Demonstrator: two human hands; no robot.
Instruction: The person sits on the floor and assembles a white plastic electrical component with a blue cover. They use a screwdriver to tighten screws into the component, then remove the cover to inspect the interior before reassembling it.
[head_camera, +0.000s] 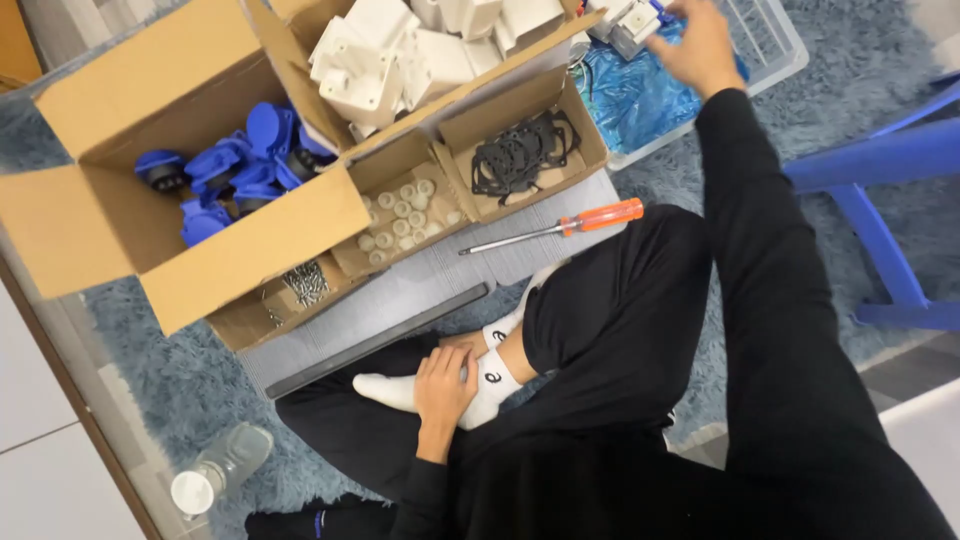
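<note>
My right hand (700, 45) reaches far forward into a clear plastic bin (775, 45) lined with a blue bag (640, 95). Its fingers close around a small white-and-grey part (630, 25) at the bin's top. My left hand (445, 390) rests on my white sock (490, 385), fingers curled over the foot, holding nothing. I sit cross-legged in black clothes on a blue shaggy rug (180, 390).
An orange-handled screwdriver (560, 228) lies on a grey board (420, 285). Cardboard boxes hold blue connectors (230, 165), white housings (400, 50), white caps (405, 215), black gaskets (520, 155) and screws (308, 283). A blue stool (880, 200) stands at right, a water bottle (215, 470) at lower left.
</note>
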